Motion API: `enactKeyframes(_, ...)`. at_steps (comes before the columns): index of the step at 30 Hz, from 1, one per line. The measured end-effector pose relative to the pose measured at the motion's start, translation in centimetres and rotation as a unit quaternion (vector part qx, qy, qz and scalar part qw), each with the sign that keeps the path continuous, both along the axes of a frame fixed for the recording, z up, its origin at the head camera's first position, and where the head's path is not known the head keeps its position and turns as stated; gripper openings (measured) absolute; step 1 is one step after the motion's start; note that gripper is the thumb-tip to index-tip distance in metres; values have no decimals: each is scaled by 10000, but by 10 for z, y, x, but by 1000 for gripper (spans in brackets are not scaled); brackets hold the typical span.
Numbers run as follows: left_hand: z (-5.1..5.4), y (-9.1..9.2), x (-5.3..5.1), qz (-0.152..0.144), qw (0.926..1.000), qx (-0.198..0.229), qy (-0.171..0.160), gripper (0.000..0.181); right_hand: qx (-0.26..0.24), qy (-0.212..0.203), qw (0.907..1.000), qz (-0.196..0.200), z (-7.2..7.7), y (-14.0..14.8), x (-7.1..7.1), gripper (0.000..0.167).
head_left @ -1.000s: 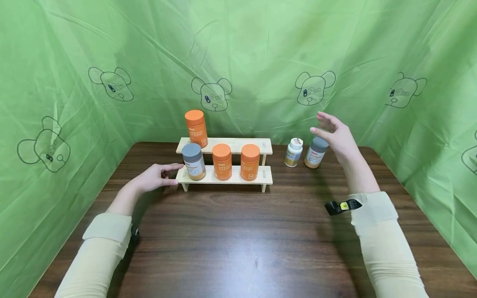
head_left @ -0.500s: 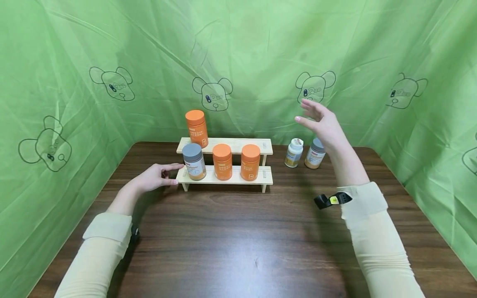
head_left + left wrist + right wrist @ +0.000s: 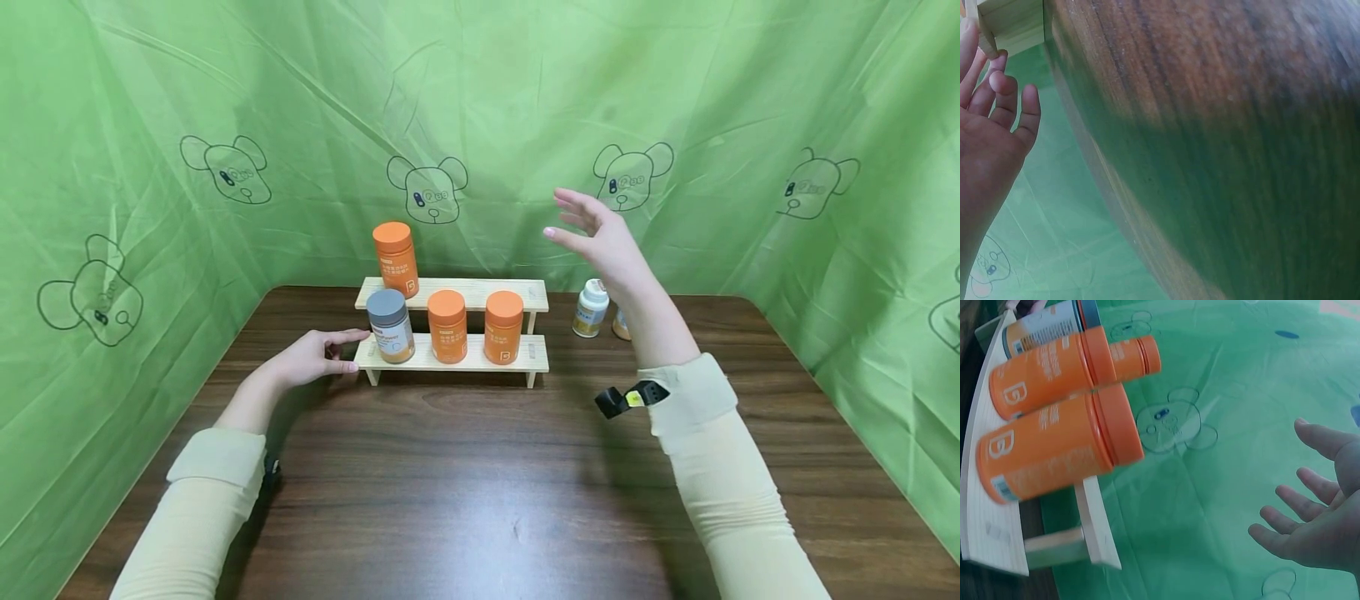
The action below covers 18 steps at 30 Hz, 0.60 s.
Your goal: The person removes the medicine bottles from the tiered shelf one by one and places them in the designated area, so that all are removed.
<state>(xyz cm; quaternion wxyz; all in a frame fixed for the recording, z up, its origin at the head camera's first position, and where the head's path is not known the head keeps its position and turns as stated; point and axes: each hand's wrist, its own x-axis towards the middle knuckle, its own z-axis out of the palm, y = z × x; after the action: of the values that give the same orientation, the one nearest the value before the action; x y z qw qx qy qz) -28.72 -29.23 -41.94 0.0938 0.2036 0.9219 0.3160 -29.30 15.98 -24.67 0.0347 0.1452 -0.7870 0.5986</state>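
Observation:
At the left end of a two-tier wooden rack (image 3: 528,354), my left hand (image 3: 303,358) grips the lower board between thumb and fingers; the left wrist view shows this hand (image 3: 991,140) at the board's corner (image 3: 1016,22). A grey-lidded jar (image 3: 392,329) and two orange jars (image 3: 447,329) (image 3: 503,329) stand upright on the lower tier. Another orange jar (image 3: 395,260) is on the upper tier's left. My right hand (image 3: 607,250) hangs in the air right of the rack, empty, fingers spread; the right wrist view has the hand (image 3: 1319,519) apart from the jars.
Right of the rack, a small white-capped bottle (image 3: 590,310) stands on the brown table (image 3: 450,467). Beside it, a second jar (image 3: 621,325) is mostly hidden by my right arm. Green curtain (image 3: 510,108) surrounds the table's back and sides.
My right hand has moved left and a little up, from beside the grey-lidded jar on the table towards the rack, with nothing in it. My left hand, the rack and its jars stay put.

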Motion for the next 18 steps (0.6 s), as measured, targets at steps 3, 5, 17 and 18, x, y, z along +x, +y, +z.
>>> enactKeyframes(3,-1,0,0,8,10000,9,0,63,-24,46,9999,147,2,-11,-1,66)
enactKeyframes(5,-1,0,-1,25,10000,16,12,63,-57,71,9997,243,3,-18,-2,66)
enactKeyframes(17,-1,1,-1,-40,9999,21,112,62,128,189,9982,563,10,-58,-5,66)
enactKeyframes(18,-1,1,-2,-49,9999,12,119,62,133,191,9980,588,10,-61,-6,66)
